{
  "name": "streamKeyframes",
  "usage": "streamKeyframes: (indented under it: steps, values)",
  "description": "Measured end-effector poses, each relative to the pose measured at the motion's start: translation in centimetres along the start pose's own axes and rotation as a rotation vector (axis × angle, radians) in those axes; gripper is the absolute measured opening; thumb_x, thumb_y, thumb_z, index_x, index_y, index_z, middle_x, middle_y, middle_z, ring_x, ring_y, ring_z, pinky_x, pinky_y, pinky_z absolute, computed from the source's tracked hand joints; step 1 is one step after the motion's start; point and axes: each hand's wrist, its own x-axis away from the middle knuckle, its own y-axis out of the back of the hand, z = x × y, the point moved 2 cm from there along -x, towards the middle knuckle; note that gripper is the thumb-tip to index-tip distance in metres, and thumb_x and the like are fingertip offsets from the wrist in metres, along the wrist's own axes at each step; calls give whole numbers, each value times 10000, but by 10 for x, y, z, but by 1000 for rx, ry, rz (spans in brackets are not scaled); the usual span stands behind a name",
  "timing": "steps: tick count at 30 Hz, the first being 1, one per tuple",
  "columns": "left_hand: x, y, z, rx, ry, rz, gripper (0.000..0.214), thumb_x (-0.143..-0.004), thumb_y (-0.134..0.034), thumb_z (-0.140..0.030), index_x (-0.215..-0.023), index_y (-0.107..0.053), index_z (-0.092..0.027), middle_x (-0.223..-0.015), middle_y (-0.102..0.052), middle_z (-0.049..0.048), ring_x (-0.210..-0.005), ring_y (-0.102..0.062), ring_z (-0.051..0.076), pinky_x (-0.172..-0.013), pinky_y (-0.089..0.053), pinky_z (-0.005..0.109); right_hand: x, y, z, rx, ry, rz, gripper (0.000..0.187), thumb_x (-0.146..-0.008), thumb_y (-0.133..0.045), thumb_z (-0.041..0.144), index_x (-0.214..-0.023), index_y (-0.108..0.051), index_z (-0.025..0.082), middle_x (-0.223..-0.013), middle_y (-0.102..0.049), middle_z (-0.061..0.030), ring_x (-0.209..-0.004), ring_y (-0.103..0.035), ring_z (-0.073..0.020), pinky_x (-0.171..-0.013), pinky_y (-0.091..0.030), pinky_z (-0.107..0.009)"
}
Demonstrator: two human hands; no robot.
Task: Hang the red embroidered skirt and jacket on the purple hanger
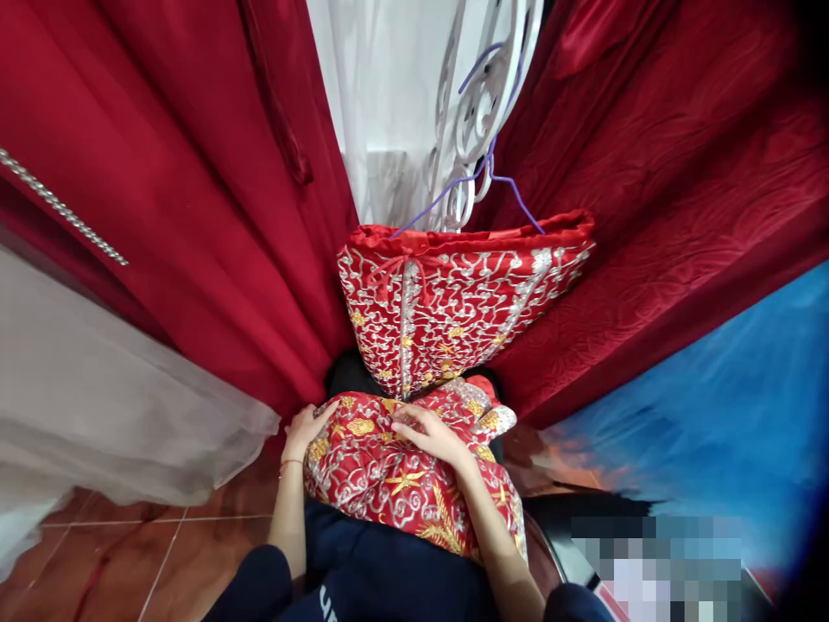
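Left hand (309, 429), right hand (433, 437) flat on embroidered cloth (389, 484) — fingers (409, 414) open, gripping nothing (red gowns (194, 216) around), tiled floor (194, 553)

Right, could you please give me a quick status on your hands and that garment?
Left hand at edge of embroidered garment, grip unclear. Right hand flat on top. Top half on purple hanger. Red dresses crowd both sides.

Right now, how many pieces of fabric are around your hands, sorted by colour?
Red with gold and silver embroidery: 2, upper piece hanging, lower piece under left hand and right hand.
Plain red: 2, left drape, right drape.
White: 2, tulle, back cloth.
Blue: 1, blue cloth.
Total: 7.
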Motion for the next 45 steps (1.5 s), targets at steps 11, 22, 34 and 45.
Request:
streamKeyframes:
  steps: [11, 22, 34, 45]
  values:
    - [51, 22, -106, 73, -425, -327, 341, -914, -524, -398, -640, -511, -196, -678, -607, 1, -731, -552, 166, -761, -365, 291, 36, -112, 57, 420, -100, -118, 756, -668, -812, 536, -1248, -564, 120, -1224, -613, -192, -1138, -580, -369, -960, -494, -528]
    - [91, 49, -98, 304, -394, -410, 592, -903, -590, -535, -1405, -464, -247, -1438, -556, 117, -1332, -510, 280, -1135, -339, 451, 52, -29, 55, -224, -238, -536, 215, -939, -473, 382, -866, -585, 214, -688, -604, 16, -605, -559, -148, -589, -451, -254]
    - [113, 32, -91, 219, -543, 299, 1032, -750, -755, -476, -1588, -211, -218, -1619, -321, 158, -1468, -367, 324, -1189, -337, 484, 41, 65, 70, -17, -158, -972, 307, -860, -613, 470, -816, -648, 169, -732, -604, 18, -653, -501, -119, -650, -413, -244]
    - [76, 44, -101, 235, -317, -361, 285, -937, -539, -461, -1009, -691, -231, -883, -764, 41, -740, -700, 184, -639, -427, 233, 0, 131, 84, 518, -71, -854, 277, -944, -512, 427, -914, -662, 196, -786, -683, -36, -642, -565, -156, -646, -409, -262]
